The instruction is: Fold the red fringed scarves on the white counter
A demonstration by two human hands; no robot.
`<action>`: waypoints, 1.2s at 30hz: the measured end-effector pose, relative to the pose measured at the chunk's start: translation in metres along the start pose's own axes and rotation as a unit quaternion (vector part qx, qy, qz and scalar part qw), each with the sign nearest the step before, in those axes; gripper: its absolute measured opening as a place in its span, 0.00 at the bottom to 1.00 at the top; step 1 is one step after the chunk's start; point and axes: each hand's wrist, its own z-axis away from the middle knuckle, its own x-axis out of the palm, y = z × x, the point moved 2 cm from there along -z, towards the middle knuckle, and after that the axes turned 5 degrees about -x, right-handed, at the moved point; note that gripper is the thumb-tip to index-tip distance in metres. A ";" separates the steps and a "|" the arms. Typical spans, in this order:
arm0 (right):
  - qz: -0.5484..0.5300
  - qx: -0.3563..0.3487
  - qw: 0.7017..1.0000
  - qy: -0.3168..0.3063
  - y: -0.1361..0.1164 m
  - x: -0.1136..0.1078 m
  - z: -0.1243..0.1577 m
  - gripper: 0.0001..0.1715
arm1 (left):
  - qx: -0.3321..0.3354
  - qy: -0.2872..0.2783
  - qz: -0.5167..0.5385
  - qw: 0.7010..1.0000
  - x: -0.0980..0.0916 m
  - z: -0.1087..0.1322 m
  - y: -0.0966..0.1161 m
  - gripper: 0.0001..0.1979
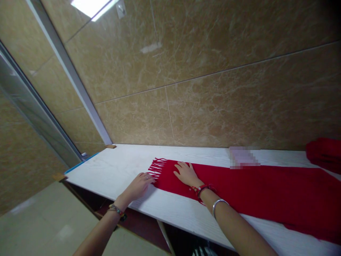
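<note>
A long red scarf point(255, 188) lies spread flat along the white tabletop, its fringe point(157, 166) pointing left. At the near corner of that fringed end, my left hand point(140, 185) has its fingers drawn together on the strands; the thumb is mostly hidden. My right hand point(186, 173) rests palm down on the scarf just right of the fringe, fingers spread and pressing on the cloth. Beyond the right edge of the view, the scarf's other end is out of sight.
The white table point(117, 167) runs along a tan marble-patterned wall point(213, 99). A blurred, pixelated patch point(242, 157) sits by the wall behind the scarf. More folded red cloth point(325, 154) lies at the far right. Below the tabletop are dark shelves point(144, 227).
</note>
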 end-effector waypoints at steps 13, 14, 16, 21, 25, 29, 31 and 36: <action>-0.001 0.002 1.000 0.009 -0.001 0.001 -0.001 0.25 | -0.111 0.061 -0.052 0.991 -0.013 -0.035 -0.053 0.23; 0.000 0.001 1.000 0.009 0.000 0.002 -0.001 0.25 | -0.087 0.062 -0.036 0.994 -0.011 -0.050 -0.043 0.24; 0.003 -0.001 1.000 0.009 0.000 0.003 -0.002 0.26 | -0.056 0.042 -0.012 0.997 -0.002 -0.078 -0.027 0.23; 0.003 -0.001 1.000 0.004 0.001 0.004 -0.003 0.26 | -0.082 -0.006 -0.016 0.997 0.020 -0.111 -0.028 0.17; -0.007 0.008 1.000 -0.008 -0.001 0.003 -0.003 0.26 | -0.199 -0.002 -0.056 0.978 0.020 -0.096 -0.066 0.14; -0.018 0.009 1.000 0.000 -0.002 0.001 -0.003 0.26 | -0.249 0.006 -0.077 0.965 0.012 -0.092 -0.077 0.18; -0.022 0.011 1.000 0.003 -0.002 0.001 -0.003 0.26 | -0.212 0.002 -0.074 0.974 0.013 -0.103 -0.064 0.21; -0.022 0.011 1.000 0.001 -0.001 0.000 -0.002 0.26 | -0.185 -0.022 -0.071 0.980 0.026 -0.128 -0.035 0.19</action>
